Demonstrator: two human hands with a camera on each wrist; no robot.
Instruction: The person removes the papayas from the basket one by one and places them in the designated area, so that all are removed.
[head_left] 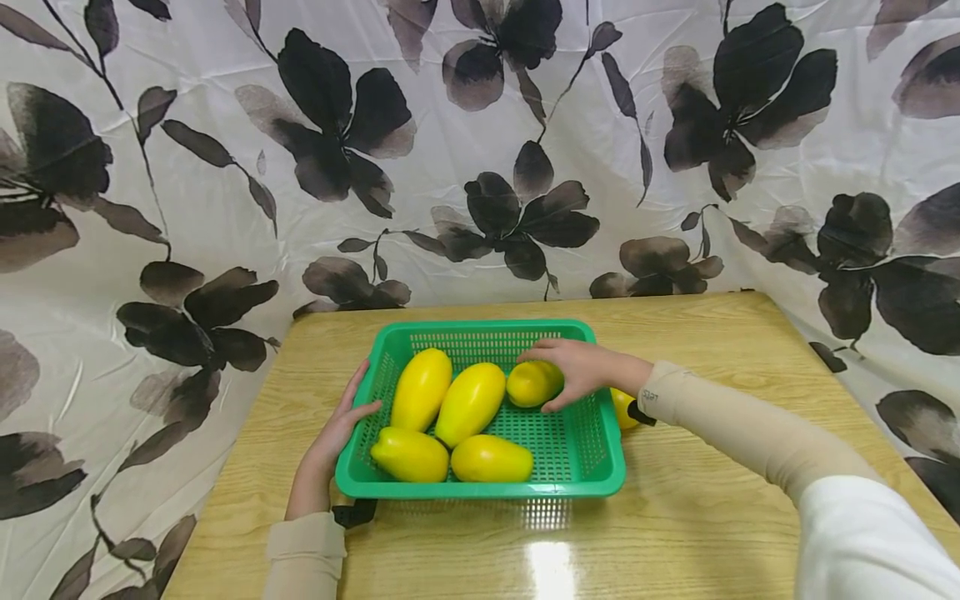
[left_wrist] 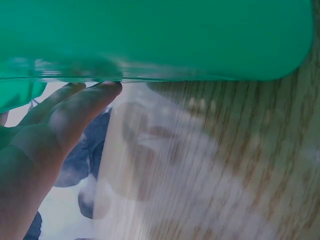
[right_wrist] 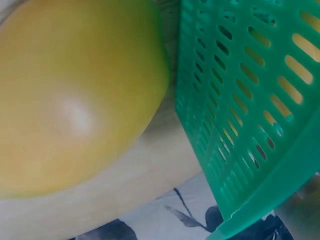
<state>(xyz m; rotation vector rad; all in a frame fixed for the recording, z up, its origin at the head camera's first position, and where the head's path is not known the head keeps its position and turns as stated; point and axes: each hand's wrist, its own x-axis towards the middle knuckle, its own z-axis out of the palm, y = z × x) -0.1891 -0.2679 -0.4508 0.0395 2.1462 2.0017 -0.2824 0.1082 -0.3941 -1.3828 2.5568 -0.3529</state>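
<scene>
A green plastic basket (head_left: 480,490) stands on the table with several smooth yellow mangoes (head_left: 472,402) in it. At its right inside, my right hand (head_left: 581,367) holds another mango (head_left: 531,385), fingers over the far side and thumb on the near side. My left hand (head_left: 337,429) rests against the basket's left side, thumb over the rim and fingers straight along the outside. In the left wrist view the fingers (left_wrist: 85,105) touch the basket wall (left_wrist: 165,40). One more mango (right_wrist: 75,95) lies on the table just outside the basket's right wall, partly hidden by the right wrist in the head view.
The wooden table (head_left: 705,500) has a light, shiny top. Behind it and at both sides hangs a white cloth (head_left: 435,150) with dark flowers. Black wrist straps (head_left: 355,512) show at both wrists.
</scene>
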